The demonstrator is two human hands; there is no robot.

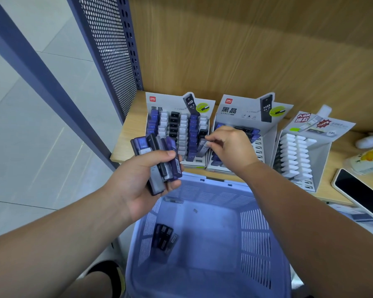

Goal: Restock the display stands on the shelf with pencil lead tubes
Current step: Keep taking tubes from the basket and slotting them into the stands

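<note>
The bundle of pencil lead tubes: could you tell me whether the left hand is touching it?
Touching. The head view shows the left hand wrapped round the bundle of pencil lead tubes, thumb pressed across their fronts.

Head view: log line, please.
left hand: grips tube bundle | right hand: pinches single tube at left stand | basket: loose tubes inside

We're in a stationery shop, prob.: branded cardboard display stands [170,104] w/ rows of lead tubes [182,134] on a wood shelf [134,125], perforated metal rack panel [110,50], plastic basket [254,222] below.
</note>
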